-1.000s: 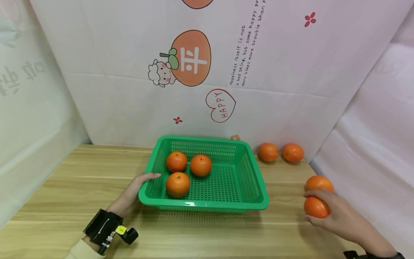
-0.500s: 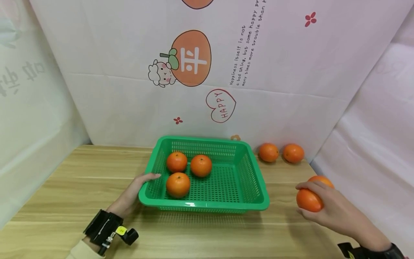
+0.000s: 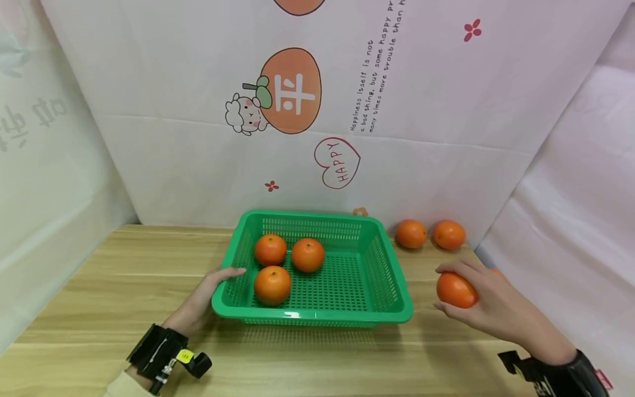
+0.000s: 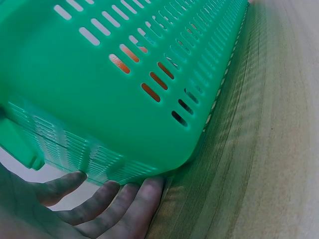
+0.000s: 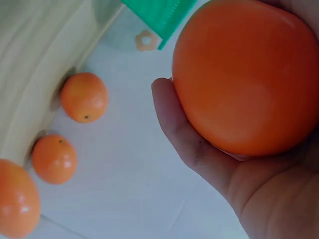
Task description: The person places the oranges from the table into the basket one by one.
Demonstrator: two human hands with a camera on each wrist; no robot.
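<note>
A green plastic basket (image 3: 317, 315) stands on the table with three oranges (image 3: 272, 285) in its left part. My left hand (image 3: 200, 298) holds the basket's left end, thumb over the rim. In the left wrist view its fingers (image 4: 144, 199) lie against the outer wall near the bottom corner. To the basket's right, my right hand (image 3: 488, 303) grips an orange (image 3: 457, 290) between thumb and fingers above the table. The right wrist view shows this held orange (image 5: 244, 74) large against the palm. Behind the right hand another orange (image 3: 498, 272) is mostly hidden.
Two more oranges (image 3: 411, 234) sit at the back right, by the printed white cloth (image 3: 421, 176) that hangs behind the table. White cloth (image 3: 575, 231) also bounds the right side. Bare wood tabletop (image 3: 89, 298) extends left of the basket.
My right hand has lifted the orange and carried it left and away from me, leaving the orange beside it behind. The left hand and the basket hold their places.
</note>
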